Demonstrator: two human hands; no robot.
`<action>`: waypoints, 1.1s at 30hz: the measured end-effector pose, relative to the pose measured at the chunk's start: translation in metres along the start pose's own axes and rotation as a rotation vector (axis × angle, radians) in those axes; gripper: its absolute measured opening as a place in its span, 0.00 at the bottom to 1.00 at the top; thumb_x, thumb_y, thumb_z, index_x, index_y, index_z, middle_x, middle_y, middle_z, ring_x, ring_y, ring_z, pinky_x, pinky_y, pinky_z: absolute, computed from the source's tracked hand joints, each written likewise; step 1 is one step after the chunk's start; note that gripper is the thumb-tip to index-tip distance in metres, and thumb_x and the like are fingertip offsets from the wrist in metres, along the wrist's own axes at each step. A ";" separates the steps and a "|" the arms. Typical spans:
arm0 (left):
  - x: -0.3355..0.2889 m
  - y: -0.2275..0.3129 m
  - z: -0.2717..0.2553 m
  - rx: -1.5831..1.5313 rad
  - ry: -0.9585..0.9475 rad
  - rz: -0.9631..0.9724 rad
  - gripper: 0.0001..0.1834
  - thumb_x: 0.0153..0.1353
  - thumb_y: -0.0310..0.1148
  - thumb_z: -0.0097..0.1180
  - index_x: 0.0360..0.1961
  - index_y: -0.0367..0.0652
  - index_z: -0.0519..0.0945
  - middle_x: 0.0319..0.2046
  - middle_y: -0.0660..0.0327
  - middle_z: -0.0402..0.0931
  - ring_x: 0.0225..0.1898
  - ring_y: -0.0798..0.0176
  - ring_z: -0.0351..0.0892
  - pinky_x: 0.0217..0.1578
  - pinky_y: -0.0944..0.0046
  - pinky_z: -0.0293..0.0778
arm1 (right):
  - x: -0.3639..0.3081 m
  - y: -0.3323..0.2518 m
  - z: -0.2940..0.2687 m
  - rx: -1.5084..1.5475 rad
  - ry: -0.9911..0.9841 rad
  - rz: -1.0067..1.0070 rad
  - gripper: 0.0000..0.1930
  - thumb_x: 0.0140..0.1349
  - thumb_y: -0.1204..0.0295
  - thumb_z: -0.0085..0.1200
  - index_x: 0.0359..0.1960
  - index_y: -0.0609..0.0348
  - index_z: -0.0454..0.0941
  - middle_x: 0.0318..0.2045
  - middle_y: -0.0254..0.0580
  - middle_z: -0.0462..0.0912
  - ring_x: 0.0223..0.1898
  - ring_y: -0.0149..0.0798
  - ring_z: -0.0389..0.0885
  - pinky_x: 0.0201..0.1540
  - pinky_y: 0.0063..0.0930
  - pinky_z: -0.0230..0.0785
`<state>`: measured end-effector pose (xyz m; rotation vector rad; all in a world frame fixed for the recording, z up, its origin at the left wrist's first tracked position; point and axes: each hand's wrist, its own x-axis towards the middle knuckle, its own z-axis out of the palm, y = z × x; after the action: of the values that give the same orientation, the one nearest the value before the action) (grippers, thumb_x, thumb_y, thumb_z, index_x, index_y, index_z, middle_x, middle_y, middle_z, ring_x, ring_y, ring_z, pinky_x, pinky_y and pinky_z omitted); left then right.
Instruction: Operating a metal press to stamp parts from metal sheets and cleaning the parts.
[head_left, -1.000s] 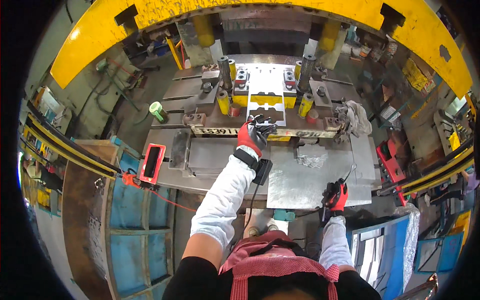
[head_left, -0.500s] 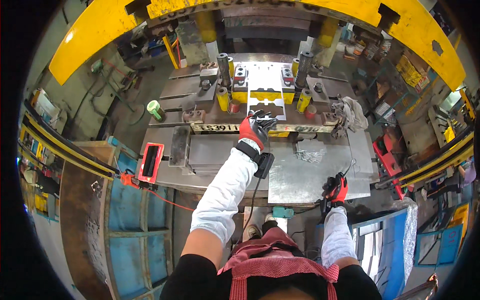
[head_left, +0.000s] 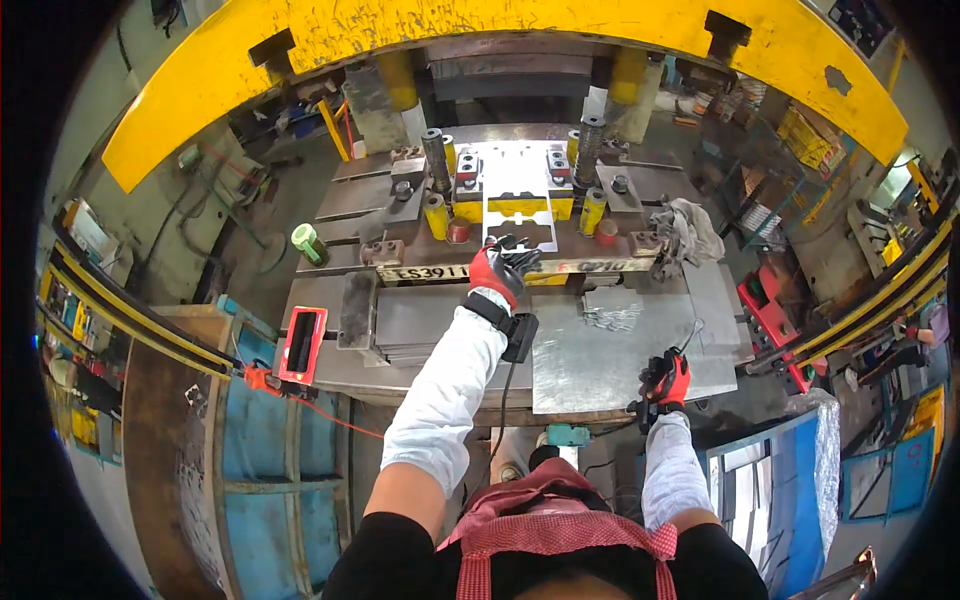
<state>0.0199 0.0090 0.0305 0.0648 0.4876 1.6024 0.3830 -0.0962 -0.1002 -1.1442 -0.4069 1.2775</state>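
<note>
My left hand, in a red and black glove, reaches to the near end of a bright sheet metal strip. Its fingers lie around the strip's edge, and the gripping side is partly hidden. The strip rests on the press die, between yellow cylinders and dark guide posts. Lower right, over a flat metal plate, my right hand wears a similar glove. It is closed on a thin metal hook pointing away from me.
Stacked metal sheets lie left of my left arm. Thin cut metal pieces sit on the plate. Grey rags hang at the die's right corner. A red-framed box and green bottle stand left. A yellow press beam spans above.
The whole view has shifted slightly, so the bench appears lower and farther left. Both hands keep nearly the same places relative to the strip and the plate.
</note>
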 end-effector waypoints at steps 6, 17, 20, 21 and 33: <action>-0.003 0.001 -0.001 0.030 -0.023 0.028 0.21 0.65 0.42 0.34 0.43 0.30 0.66 0.40 0.40 0.71 0.41 0.38 0.74 0.45 0.42 0.72 | -0.008 -0.002 0.006 0.016 0.009 0.002 0.09 0.57 0.64 0.48 0.34 0.52 0.65 0.18 0.41 0.71 0.11 0.39 0.69 0.12 0.33 0.64; -0.010 0.005 0.009 0.118 -0.006 0.008 0.21 0.66 0.39 0.30 0.49 0.31 0.65 0.47 0.39 0.68 0.45 0.38 0.71 0.50 0.47 0.68 | -0.003 0.003 0.002 0.055 0.014 -0.023 0.09 0.57 0.62 0.49 0.34 0.50 0.65 0.18 0.40 0.70 0.11 0.40 0.69 0.12 0.34 0.64; -0.018 0.004 0.015 0.130 0.045 -0.013 0.20 0.65 0.36 0.30 0.51 0.31 0.64 0.49 0.41 0.67 0.49 0.42 0.70 0.53 0.50 0.67 | -0.012 -0.002 0.007 0.061 0.002 0.021 0.09 0.57 0.63 0.48 0.35 0.50 0.65 0.17 0.39 0.70 0.11 0.39 0.68 0.11 0.33 0.63; -0.019 0.002 0.018 0.148 0.068 0.012 0.20 0.65 0.35 0.31 0.51 0.31 0.64 0.49 0.42 0.67 0.50 0.43 0.69 0.52 0.50 0.67 | -0.013 -0.004 0.006 0.063 0.008 0.020 0.09 0.57 0.63 0.48 0.35 0.50 0.65 0.17 0.39 0.70 0.11 0.39 0.68 0.11 0.33 0.63; -0.009 0.005 0.011 0.153 -0.030 -0.001 0.20 0.64 0.36 0.35 0.48 0.30 0.67 0.46 0.42 0.70 0.46 0.46 0.73 0.51 0.50 0.68 | 0.003 0.004 -0.001 0.010 0.018 -0.062 0.12 0.55 0.62 0.51 0.35 0.51 0.65 0.20 0.42 0.72 0.13 0.41 0.72 0.10 0.35 0.62</action>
<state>0.0195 0.0030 0.0448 0.2036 0.5858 1.5595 0.3824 -0.0942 -0.1054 -1.1261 -0.4192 1.2127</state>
